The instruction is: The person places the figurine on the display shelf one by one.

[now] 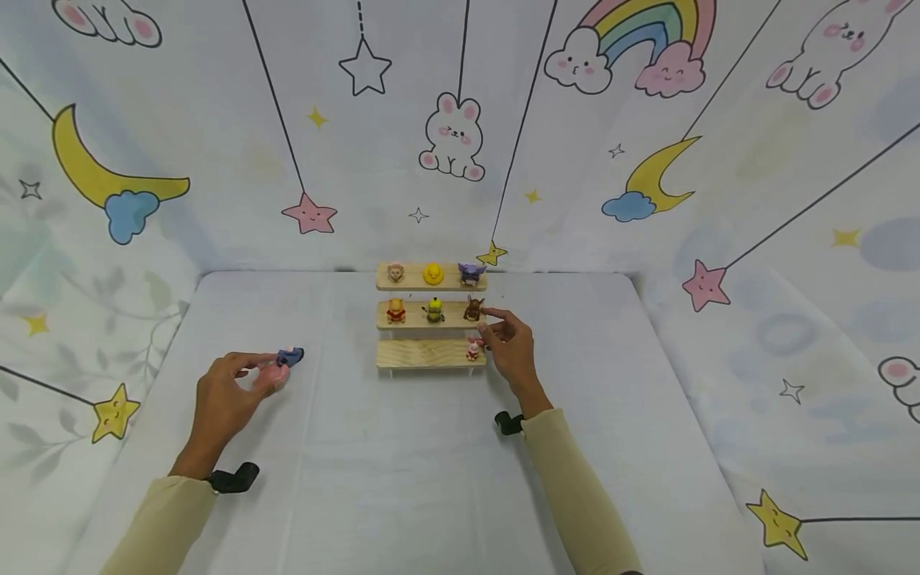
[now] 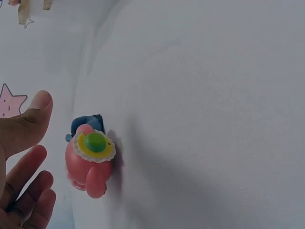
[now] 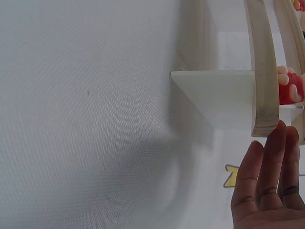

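My left hand is at a pink figurine with a yellow-and-green top and a blue figurine on the table. In the left wrist view its thumb and fingers are spread, with a gap to both toys. The blue figurine is partly hidden behind the pink one. My right hand is at the right end of a wooden tiered shelf; straight fingers reach its board edge in the right wrist view. Beside them a small pink-and-red figurine stands on the lowest board; the right thumb is hidden there.
On the middle tier are a bear in red, a yellow-green figurine and a brown figurine. The top tier bears a brown-faced figurine, a yellow duck and a purple figurine. A patterned backdrop rises behind the white table.
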A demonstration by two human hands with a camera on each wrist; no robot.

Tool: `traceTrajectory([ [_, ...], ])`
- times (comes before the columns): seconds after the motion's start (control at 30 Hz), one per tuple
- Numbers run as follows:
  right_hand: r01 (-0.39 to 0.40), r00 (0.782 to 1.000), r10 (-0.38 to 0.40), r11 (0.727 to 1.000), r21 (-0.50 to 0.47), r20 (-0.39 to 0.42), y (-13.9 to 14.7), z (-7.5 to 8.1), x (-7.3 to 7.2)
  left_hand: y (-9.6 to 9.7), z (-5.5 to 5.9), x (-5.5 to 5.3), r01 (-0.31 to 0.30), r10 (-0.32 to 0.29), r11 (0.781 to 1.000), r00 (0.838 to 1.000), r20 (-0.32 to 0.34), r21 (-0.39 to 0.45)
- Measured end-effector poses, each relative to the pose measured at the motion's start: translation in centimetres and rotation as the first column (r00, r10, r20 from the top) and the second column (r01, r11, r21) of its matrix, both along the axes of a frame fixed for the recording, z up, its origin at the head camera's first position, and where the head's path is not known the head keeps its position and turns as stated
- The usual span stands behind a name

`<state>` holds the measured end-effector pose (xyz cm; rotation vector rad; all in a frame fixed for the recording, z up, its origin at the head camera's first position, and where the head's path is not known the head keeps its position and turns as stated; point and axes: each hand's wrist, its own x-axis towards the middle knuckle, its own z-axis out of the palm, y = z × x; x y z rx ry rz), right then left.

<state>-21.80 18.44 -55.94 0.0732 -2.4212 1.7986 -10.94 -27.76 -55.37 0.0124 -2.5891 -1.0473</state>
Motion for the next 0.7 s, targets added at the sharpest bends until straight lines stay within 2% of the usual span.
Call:
traceTrajectory([
  [0.23,0.009,1.000,-0.009,1.000,0.006,0.011,0.0,0.1,0.1,0.1,-0.5,0.2,0.003,-0.003,1.000,1.000,-0.016,-0.018],
  [0.5,0.015,1.000,-0.015,1.000,0.005,0.017,-0.2,0.1,0.2,-0.2,-1.6,0.5,-0.006,0.007,0.999,1.000,0.021,-0.032],
  [0.7,0.018,1.000,-0.018,1.000,-0.001,0.019,-0.2,0.1,0.2,-0.1,-2.0,0.4,-0.002,0.002,0.999,1.000,0.012,-0.043],
])
